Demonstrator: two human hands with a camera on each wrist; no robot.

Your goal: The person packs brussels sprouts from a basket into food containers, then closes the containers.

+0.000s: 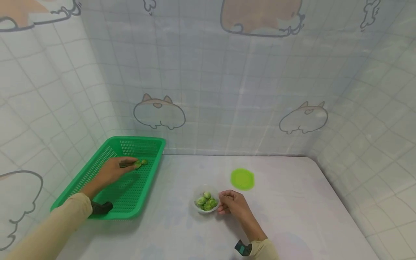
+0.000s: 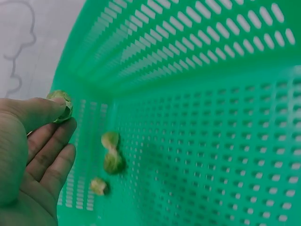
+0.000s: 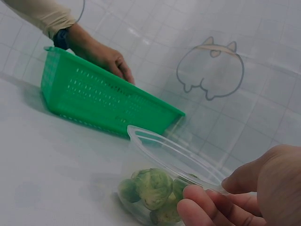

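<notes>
Fingers and thumb of the left hand are closed on a small green sprout, held up inside the green basket, with a tan sleeve running back from that wrist. From the left wrist's side, I can see three loose sprouts lying down in the basket, toward one end, two of them touching. Further right, well apart from the basket, a clear tub stands upright on the pale tabletop, with several more sprouts heaped in the bottom. At its right edge, the right hand pinches the rim, thumb above and fingertips below. Just beyond that hand, nearer the patterned wall covering, a lime-green disc lies flat on the tabletop.
</notes>
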